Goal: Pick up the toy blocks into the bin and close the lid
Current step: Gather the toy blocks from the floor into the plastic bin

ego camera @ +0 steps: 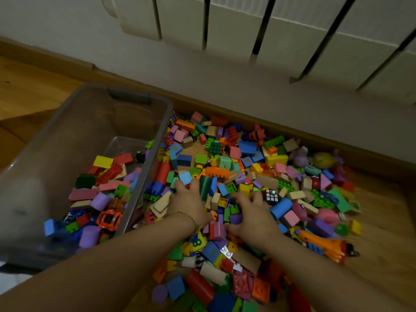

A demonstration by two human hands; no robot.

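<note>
toy blocks [247, 147] heaped beside the bin [56, 136] were clutched in the curled fingers of left hand [189, 204] and right hand [253, 213].

Thin yellowish string bracelet [182, 214] on left wrist [180, 222]

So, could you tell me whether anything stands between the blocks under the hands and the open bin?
Only the side wall of the bin rises between the blocks and its inside, so they must be lifted over the rim. No lid covers the opening. The left hand and right hand touch the blocks directly.
</note>
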